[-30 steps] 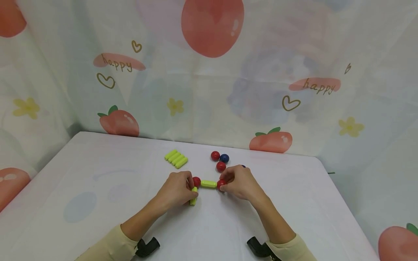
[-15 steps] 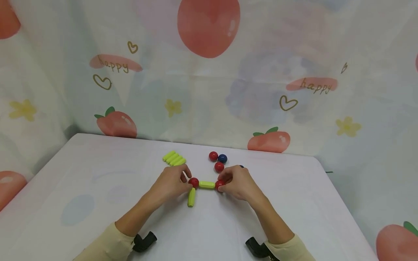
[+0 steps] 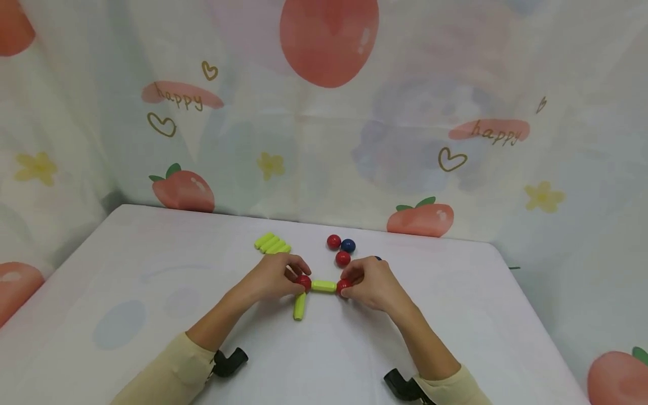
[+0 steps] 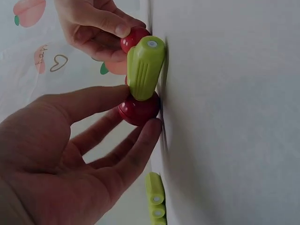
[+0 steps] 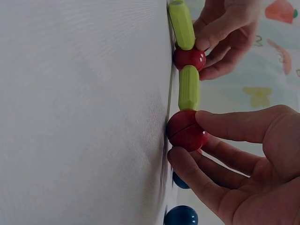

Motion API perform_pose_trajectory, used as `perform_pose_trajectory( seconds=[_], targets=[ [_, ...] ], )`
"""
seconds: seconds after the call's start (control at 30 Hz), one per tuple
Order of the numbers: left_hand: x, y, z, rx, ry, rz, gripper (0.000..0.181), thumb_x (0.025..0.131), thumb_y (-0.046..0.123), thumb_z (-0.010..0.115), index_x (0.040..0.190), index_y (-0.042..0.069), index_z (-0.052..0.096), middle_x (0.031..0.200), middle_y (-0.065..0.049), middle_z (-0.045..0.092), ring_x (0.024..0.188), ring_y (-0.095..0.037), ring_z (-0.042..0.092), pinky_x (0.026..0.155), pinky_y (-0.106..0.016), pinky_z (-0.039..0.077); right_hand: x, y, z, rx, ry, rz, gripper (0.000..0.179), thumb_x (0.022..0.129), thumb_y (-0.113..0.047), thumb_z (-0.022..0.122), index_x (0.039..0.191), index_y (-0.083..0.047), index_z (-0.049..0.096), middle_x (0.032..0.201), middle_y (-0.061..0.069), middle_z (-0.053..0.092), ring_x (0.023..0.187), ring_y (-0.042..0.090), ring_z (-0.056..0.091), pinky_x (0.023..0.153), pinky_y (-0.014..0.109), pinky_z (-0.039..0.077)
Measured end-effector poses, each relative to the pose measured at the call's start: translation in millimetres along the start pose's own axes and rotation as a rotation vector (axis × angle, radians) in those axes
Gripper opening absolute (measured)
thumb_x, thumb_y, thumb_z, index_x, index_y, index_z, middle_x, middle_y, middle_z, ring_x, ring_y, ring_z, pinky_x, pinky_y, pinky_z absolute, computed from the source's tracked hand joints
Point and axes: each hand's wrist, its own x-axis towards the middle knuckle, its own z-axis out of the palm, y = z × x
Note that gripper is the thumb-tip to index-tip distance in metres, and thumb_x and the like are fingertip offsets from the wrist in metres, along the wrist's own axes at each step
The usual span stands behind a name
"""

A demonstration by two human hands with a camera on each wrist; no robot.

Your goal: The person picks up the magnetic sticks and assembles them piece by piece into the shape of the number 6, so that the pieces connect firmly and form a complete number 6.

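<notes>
My left hand [image 3: 275, 277] pinches a red ball [image 4: 139, 108] between thumb and fingers. From that ball one yellow-green stick [image 3: 300, 307] points toward me, its end showing a small metal disc in the left wrist view. A second yellow-green stick [image 5: 189, 88] runs across to another red ball [image 5: 186, 131]. That ball is held by the thumb and fingers of my right hand [image 3: 372, 283]. Sticks and balls join end to end, low on the white table.
Several yellow-green sticks [image 3: 272, 243] lie side by side behind my left hand. Beyond my right hand sit two loose red balls [image 3: 333, 242] and a blue ball [image 3: 348, 246]; another blue ball [image 3: 378, 258] is mostly hidden. A printed curtain [image 3: 314, 140] hangs behind the white table [image 3: 152, 298].
My left hand has let go of the stick pointing toward me and shifted up to pinch the left red ball. The right hand keeps its hold on the other red ball.
</notes>
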Motion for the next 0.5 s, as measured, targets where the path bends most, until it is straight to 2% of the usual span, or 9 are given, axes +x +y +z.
perform_pose_trajectory(
  seconds=[0.1, 0.23, 0.5],
  targets=[
    [1.5, -2.3, 0.7, -0.004, -0.028, 0.033, 0.023, 0.088, 0.011, 0.082, 0.109, 0.017, 0.075, 0.101, 0.002, 0.069, 0.093, -0.016, 0.066, 0.079, -0.030, 0.060, -0.7, -0.1, -1.0, -0.002, -0.005, 0.001, 0.021, 0.082, -0.012, 0.088, 0.100, -0.013, 0.078, 0.091, 0.000, 0.071, 0.086, 0.017, 0.063, 0.076, 0.030, 0.059],
    [3.1, -3.7, 1.1, 0.012, -0.021, 0.057, 0.022, 0.088, 0.012, 0.083, 0.108, 0.018, 0.076, 0.100, 0.003, 0.069, 0.091, -0.016, 0.065, 0.080, -0.029, 0.059, -0.8, -0.3, -1.9, -0.004, -0.005, 0.000, 0.021, 0.082, -0.012, 0.088, 0.100, -0.013, 0.078, 0.091, 0.000, 0.072, 0.086, 0.017, 0.063, 0.076, 0.030, 0.059],
    [3.4, -4.6, -0.9, 0.010, -0.014, 0.053, 0.023, 0.088, 0.012, 0.083, 0.110, 0.017, 0.079, 0.100, 0.004, 0.071, 0.091, -0.015, 0.065, 0.080, -0.029, 0.058, 0.4, -0.3, -1.9, -0.005, -0.007, -0.004, 0.021, 0.082, -0.012, 0.087, 0.101, -0.013, 0.078, 0.092, 0.000, 0.072, 0.086, 0.018, 0.064, 0.076, 0.031, 0.059]
  ],
)
